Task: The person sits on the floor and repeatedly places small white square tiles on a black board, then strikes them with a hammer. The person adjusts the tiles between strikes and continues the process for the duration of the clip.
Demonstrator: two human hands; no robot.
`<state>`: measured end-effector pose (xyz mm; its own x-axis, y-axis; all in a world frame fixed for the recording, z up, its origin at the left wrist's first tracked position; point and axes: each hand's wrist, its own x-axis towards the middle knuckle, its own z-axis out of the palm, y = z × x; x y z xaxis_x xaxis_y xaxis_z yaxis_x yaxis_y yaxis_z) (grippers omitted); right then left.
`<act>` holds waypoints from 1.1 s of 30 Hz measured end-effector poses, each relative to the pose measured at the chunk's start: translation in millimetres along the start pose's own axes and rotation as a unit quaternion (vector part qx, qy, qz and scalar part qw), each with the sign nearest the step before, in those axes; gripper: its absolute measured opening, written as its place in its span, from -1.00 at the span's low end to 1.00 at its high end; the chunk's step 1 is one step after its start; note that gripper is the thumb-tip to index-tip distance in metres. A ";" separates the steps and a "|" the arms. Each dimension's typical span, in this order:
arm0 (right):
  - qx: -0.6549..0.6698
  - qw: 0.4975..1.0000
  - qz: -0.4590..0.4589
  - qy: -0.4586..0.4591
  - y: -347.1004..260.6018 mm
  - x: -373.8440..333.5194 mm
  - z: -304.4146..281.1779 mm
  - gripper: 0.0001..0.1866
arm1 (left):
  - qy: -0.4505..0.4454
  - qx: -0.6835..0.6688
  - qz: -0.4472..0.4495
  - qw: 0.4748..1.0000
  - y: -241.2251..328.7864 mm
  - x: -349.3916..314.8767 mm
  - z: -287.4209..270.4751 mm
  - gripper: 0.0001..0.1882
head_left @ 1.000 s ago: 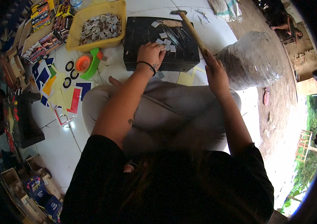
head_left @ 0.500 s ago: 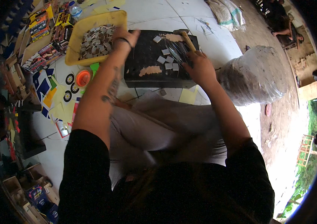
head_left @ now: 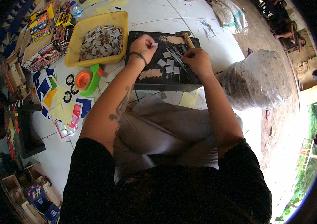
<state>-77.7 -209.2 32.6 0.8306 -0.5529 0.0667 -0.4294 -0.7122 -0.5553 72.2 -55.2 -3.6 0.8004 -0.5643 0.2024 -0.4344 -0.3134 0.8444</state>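
My left hand (head_left: pixel 143 48) is closed in a pinch above the left part of a low black block (head_left: pixel 149 82). A pale corner at its fingertips looks like a small square tile. On the right side of the block my right hand (head_left: pixel 198 62) is also pinched, right beside a bundle of thin metal wires (head_left: pixel 176 52); what its fingers hold is hidden. Between the hands lie several small grey-white square tiles (head_left: pixel 169 69). A hammer (head_left: pixel 187 38) rests at the block's far right, its wooden handle running toward my right hand.
Left of the block stands a yellow tub (head_left: pixel 70 52) of square tiles. Nearer are an orange cup (head_left: pixel 83 79), a green plastic piece (head_left: pixel 93 83), black wheels (head_left: pixel 68 96) and coloured cutouts (head_left: pixel 57 112). A large plastic-wrapped bundle (head_left: pixel 255 80) sits to the right.
My left hand has moved right from the tub's edge to above the block, now pinched. My right hand has closed its fingers beside the wires. A tile near the block's far edge no longer shows.
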 end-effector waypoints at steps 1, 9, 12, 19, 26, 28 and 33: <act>0.056 0.998 0.008 0.003 0.7 -2.6 -3.6 -0.80 | -0.007 -0.020 -0.011 1.000 2.4 -9.9 -5.9 -0.80; 0.392 0.911 0.080 -0.101 -1.2 -23.5 -2.3 -0.84 | 0.025 0.029 0.015 0.999 43.3 -104.1 -4.7 -0.88; 0.421 0.892 0.096 -0.133 -5.9 -24.9 2.5 -0.82 | 0.022 0.090 0.068 0.993 38.4 -102.7 -0.8 -0.87; 0.390 0.914 0.032 -0.107 -17.9 -33.7 28.3 -0.87 | -0.001 0.111 0.076 0.991 19.2 -88.6 7.9 -0.86; 0.330 0.939 -0.057 -0.080 -21.9 -32.9 33.9 -0.90 | -0.036 0.108 0.043 0.992 20.9 -85.9 0.6 -0.91; 0.298 0.950 -0.081 -0.050 -24.3 -33.9 33.9 -0.89 | -0.030 0.117 0.057 0.991 21.7 -84.7 0.9 -0.91; 0.297 0.951 -0.092 -0.008 -30.7 -36.6 32.7 -0.90 | -0.014 0.141 0.085 0.986 18.0 -82.8 2.9 -0.79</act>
<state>-83.3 -152.9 20.2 0.8800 -0.4322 0.1970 -0.0056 -0.4242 -0.9056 -3.1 -16.3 -6.5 0.6959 -0.6464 0.3130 -0.6624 -0.4093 0.6275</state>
